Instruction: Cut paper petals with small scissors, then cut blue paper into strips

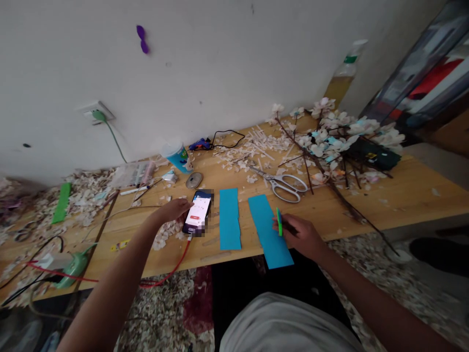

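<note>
My left hand [174, 209] reaches to the left edge of a lit phone [198, 211], its fingertips touching the screen. The phone lies on the wooden table with a red cable plugged into its lower end. My right hand [301, 233] grips a slim bright green tool [279, 223], whose exact kind I cannot make out. The tool stands above a strip of blue paper [264, 230] that juts past the table's front edge. Between the phone and that strip lies another blue paper strip [229, 220]. Large white-handled scissors [286, 187] rest behind the strips.
A blue cup [179, 157], a round metal tin [194, 180] and a blue glue gun [200, 144] stand behind the phone. Branches with white flowers [337, 132] cover the right side, before a bottle [341, 83]. A green power strip [75, 269] and cables lie left.
</note>
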